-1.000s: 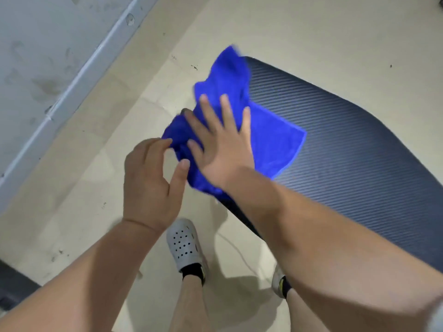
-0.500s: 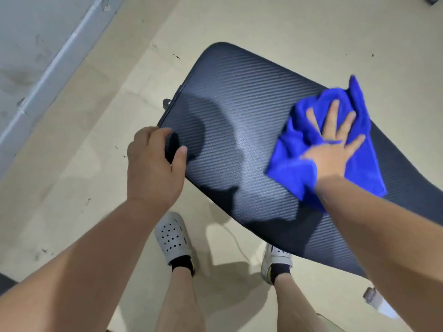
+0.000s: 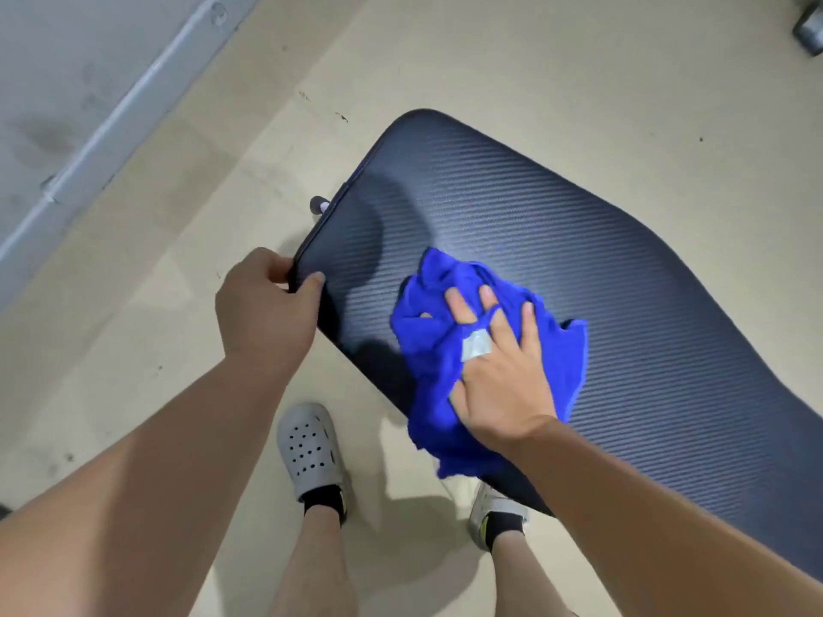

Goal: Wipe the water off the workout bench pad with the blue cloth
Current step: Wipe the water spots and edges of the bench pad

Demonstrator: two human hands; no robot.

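A dark ribbed bench pad point(image 3: 556, 242) runs from the upper middle down to the right edge. The blue cloth point(image 3: 427, 362) lies bunched on the pad's near side, one corner hanging over the edge. My right hand point(image 3: 499, 371) presses flat on the cloth, fingers spread and mostly straight, with folds of cloth between them. My left hand point(image 3: 262, 313) grips the pad's left end, thumb on top and fingers curled round the edge. No water drops are plainly visible on the pad.
My two feet in grey perforated clogs point(image 3: 309, 447) stand on the beige floor just in front of the pad. A grey wall with a pale rail point(image 3: 111, 122) runs along the upper left. A dark object point(image 3: 808, 31) sits at the top right corner.
My right hand has swept the cloth back from the pad's far right side toward the near left. My left hand has taken hold of the pad's end and stays there.
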